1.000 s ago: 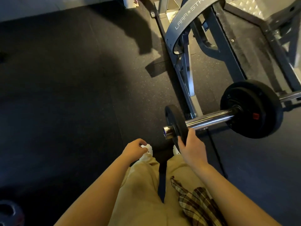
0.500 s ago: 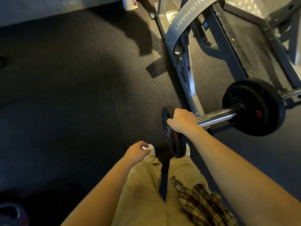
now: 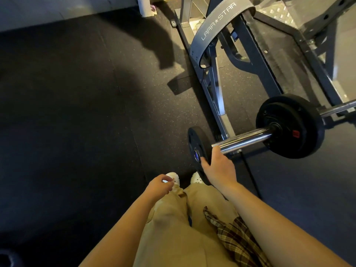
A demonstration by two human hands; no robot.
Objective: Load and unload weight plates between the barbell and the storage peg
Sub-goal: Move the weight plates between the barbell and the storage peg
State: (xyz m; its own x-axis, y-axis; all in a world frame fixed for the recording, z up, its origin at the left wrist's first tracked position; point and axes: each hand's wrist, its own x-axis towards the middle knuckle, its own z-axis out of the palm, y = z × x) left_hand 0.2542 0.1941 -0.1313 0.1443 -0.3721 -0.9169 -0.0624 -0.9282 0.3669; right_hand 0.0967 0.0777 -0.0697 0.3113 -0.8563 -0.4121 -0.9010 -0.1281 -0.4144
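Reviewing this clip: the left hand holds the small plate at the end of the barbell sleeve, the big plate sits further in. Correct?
Not quite: the head view shows the right hand on the small plate; the left hand holds nothing. The big plate does sit further in.

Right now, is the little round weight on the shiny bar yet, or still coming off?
Which way it is going cannot be told. Done: the big plate sits far in on the bar. In hand: the right hand grips the small plate at the bar's tip. Left: sliding it; no storage peg shows. The left hand is idle.
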